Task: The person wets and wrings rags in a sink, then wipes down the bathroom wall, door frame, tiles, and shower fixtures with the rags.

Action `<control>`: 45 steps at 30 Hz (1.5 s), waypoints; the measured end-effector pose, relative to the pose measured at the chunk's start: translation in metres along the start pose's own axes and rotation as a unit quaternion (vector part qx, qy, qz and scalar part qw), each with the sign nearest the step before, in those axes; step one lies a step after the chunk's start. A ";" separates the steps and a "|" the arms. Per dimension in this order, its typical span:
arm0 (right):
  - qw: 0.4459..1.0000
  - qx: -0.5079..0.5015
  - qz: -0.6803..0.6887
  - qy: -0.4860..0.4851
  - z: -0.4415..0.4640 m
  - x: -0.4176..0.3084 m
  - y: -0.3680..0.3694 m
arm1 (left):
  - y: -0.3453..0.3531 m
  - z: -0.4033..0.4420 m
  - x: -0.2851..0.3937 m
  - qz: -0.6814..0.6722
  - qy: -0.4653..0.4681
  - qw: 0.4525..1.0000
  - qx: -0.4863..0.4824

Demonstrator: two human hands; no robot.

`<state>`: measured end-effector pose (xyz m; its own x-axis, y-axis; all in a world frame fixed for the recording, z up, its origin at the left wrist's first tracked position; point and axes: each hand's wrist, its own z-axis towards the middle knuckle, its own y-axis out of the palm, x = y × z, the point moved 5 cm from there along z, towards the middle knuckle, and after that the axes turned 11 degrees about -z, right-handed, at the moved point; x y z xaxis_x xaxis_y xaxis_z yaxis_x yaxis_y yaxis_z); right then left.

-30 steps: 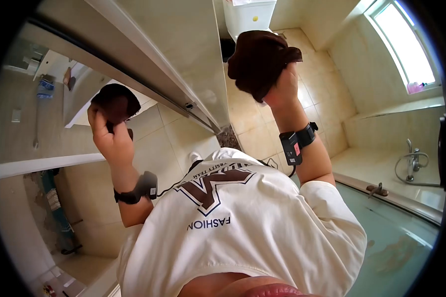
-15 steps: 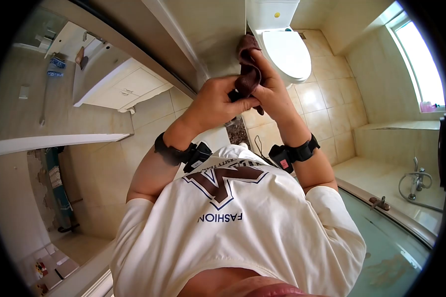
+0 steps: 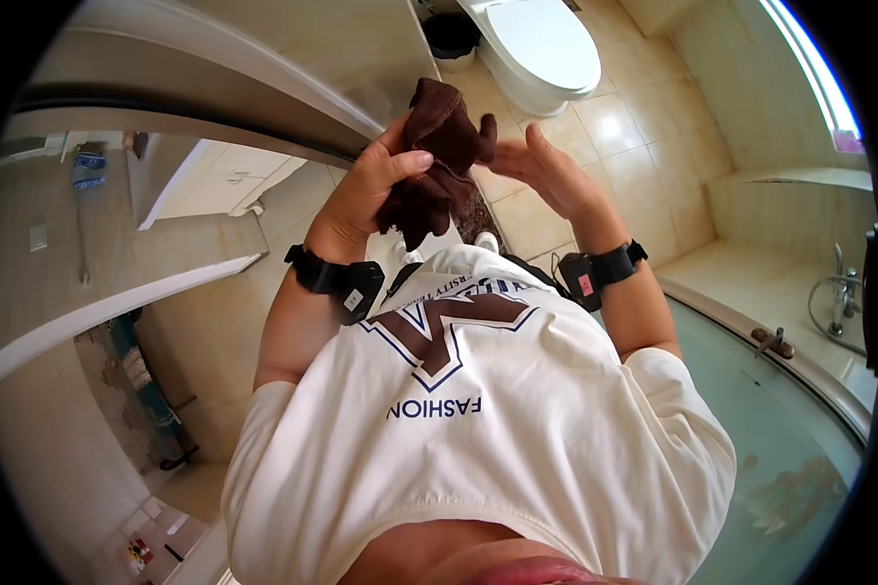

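Observation:
A dark brown cloth (image 3: 441, 132), crumpled and folded, hangs in front of me at the top middle. My left hand (image 3: 380, 175) grips it from the left side, thumb pressed on its front face and the other fingers mostly hidden behind. At the cloth's right edge is my right hand (image 3: 553, 175), its thumb raised and its fingers stretched out towards the cloth. Whether those fingertips touch the cloth I cannot tell. Each wrist wears a black strap with a small box.
A white toilet (image 3: 541, 54) stands ahead, with a dark-lined bin (image 3: 452, 41) to its left. On the left are a door frame and a white cabinet (image 3: 215, 180). A glass-edged shower or bath area with a tap (image 3: 842, 292) lies to the right.
The cloth has gone from twisted between both hands to spread wider in my left hand. My right hand has let go and moved right. The view has shifted.

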<state>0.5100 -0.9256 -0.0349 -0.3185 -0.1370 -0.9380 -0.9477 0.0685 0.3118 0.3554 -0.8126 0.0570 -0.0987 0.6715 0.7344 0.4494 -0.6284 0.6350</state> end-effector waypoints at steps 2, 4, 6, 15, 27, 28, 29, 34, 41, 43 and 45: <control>0.995 0.021 0.091 -0.031 0.005 -0.007 0.009 | -0.006 0.001 -0.007 -0.003 -0.013 1.000 -0.011; 0.983 0.097 0.116 -0.102 0.012 -0.041 0.020 | -0.016 0.003 -0.006 -0.007 -0.022 0.999 -0.024; 0.969 0.082 0.198 -0.123 0.012 -0.047 0.019 | -0.026 0.011 -0.010 0.007 0.013 1.000 0.002; 0.974 0.189 0.062 -0.111 -0.005 -0.067 0.012 | -0.063 0.022 -0.016 0.087 0.043 0.984 0.148; 0.915 0.312 -0.196 -0.167 -0.017 -0.089 -0.032 | -0.054 0.000 0.002 0.053 -0.006 0.996 0.075; 0.896 0.318 -0.276 -0.143 -0.020 -0.091 -0.033 | -0.052 -0.001 0.005 0.090 0.033 0.993 0.074; 0.896 0.320 -0.275 -0.140 -0.021 -0.093 -0.032 | -0.052 -0.002 0.005 0.090 0.030 0.993 0.072; 0.893 0.291 -0.334 -0.080 -0.016 -0.088 -0.040 | -0.057 -0.001 0.002 0.125 0.054 0.984 0.113; 0.860 0.224 -0.439 -0.136 -0.015 -0.104 -0.015 | -0.054 0.002 0.009 0.183 0.140 0.971 0.063; 0.782 0.252 -0.560 -0.103 -0.014 -0.109 -0.014 | -0.047 0.001 0.015 0.371 0.215 0.903 0.037; 0.749 0.267 -0.593 -0.127 -0.010 -0.109 -0.016 | -0.041 -0.002 0.022 0.413 0.233 0.879 0.049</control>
<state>0.5592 -0.9220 0.0638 0.8185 -0.2273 -0.5276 -0.3961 0.4419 -0.8049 0.3331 -0.7726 0.0480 -0.0459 -0.2469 0.9680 0.6108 -0.7737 -0.1684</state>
